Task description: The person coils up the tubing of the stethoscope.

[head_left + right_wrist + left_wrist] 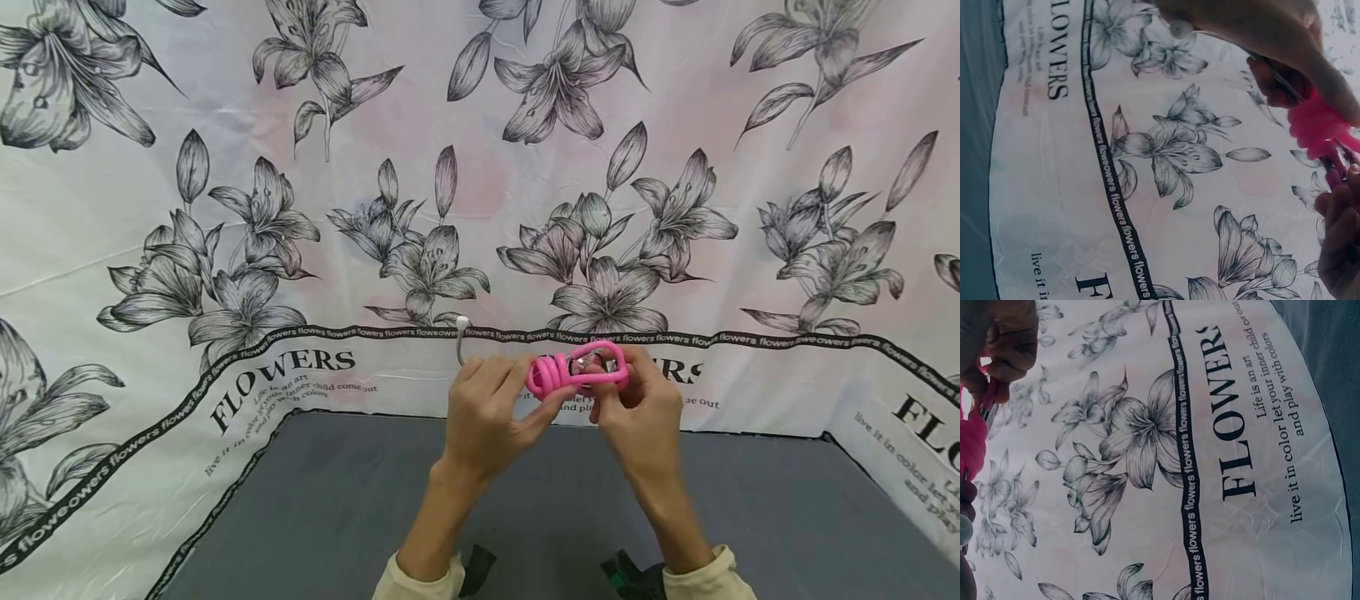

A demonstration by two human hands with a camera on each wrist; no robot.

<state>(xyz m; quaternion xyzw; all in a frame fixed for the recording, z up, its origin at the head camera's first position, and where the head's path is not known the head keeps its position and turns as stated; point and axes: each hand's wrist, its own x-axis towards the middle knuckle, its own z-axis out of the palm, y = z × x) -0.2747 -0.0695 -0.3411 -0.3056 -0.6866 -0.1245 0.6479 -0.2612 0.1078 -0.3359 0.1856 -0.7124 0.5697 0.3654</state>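
A bundle of pink cord (549, 376) is held up in front of me in the head view, tightly coiled at its left end and looped at its right. My left hand (487, 408) pinches the coiled end between thumb and fingers. At the looped end, my right hand (647, 408) grips with thumb and bent fingers. Something shiny shows inside the loop, partly hidden by fingertips. From behind my left hand a thin grey rod (460, 343) sticks up with a white rounded tip. In the right wrist view this rod (1279, 78) runs into the pink coils (1313, 128).
Below the hands lies a dark grey table surface (360, 483). A white cloth (420, 125) printed with black lilies and "FLOWERS" lettering rises behind it and borders the sides. Dark straps (477, 570) show at the cream sleeves (420, 579).
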